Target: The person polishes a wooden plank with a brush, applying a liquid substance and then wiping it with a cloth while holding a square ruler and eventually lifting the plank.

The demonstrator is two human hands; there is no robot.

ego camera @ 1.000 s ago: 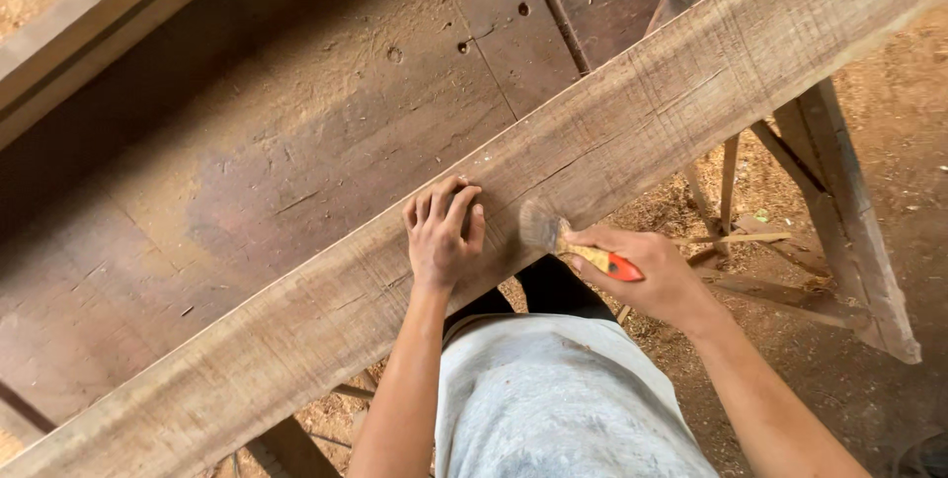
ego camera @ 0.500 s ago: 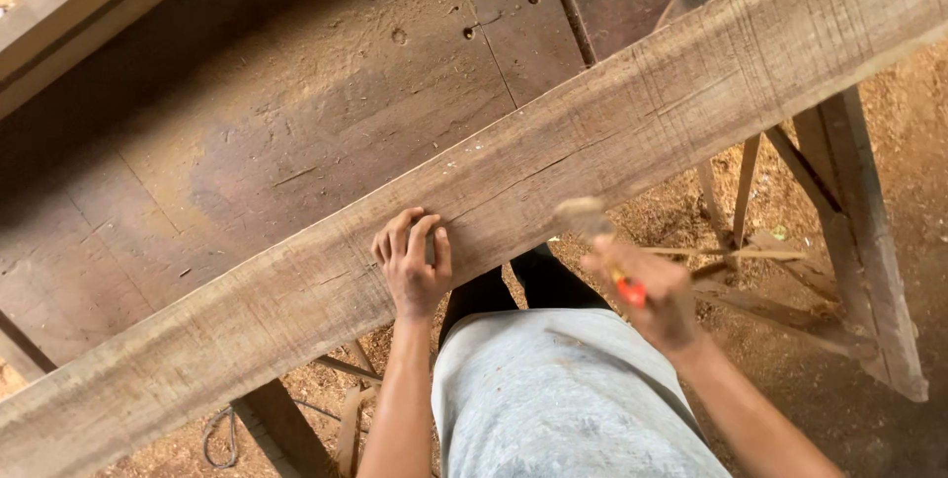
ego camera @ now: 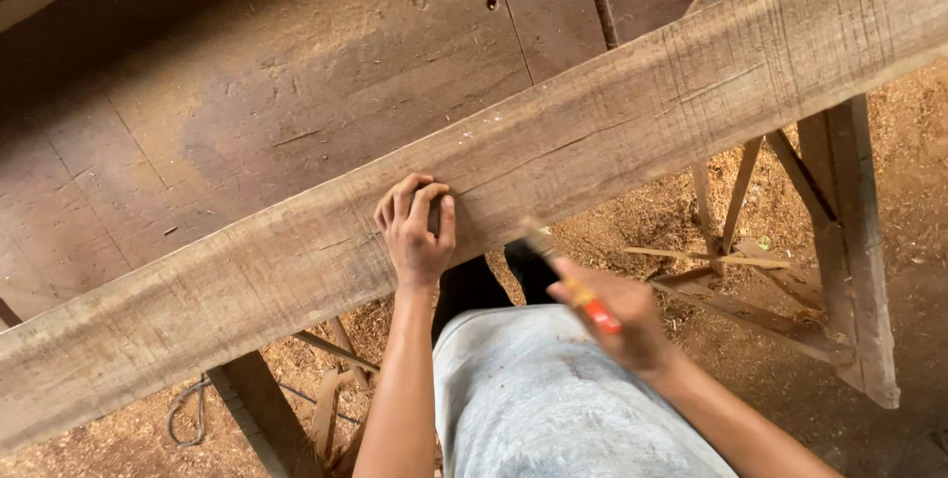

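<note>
Nearest the camera, the right hand (ego camera: pixel 617 315) is clenched around one brush (ego camera: pixel 573 285) with a yellow and red handle; its bristle end is motion-blurred and lies just beside the near edge of the plank (ego camera: pixel 612 132). The left hand (ego camera: pixel 417 231) holds nothing: its fingers (ego camera: pixel 425 203) are curled, with the fingertips pressed onto the plank's top face near that edge.

The plank is one long, rough-sawn board of pale grey-brown wood. It runs diagonally across the view from lower left to upper right. Its face carries cross-grain saw marks, fine cracks and scattered specks of dust (the grain follows its length).

Below the plank, two wooden supports are visible: one trestle (ego camera: pixel 839 261) at the right with splayed legs and thin cross braces, and one dark leg (ego camera: pixel 262 414) at the lower left. The ground (ego camera: pixel 918 162) under them is covered with sawdust and a few loose slats.

Beyond the plank lies one broad tabletop (ego camera: pixel 296 113) of dark, worn boards, dusted with sawdust. It shows three small round holes near its far side.
</note>
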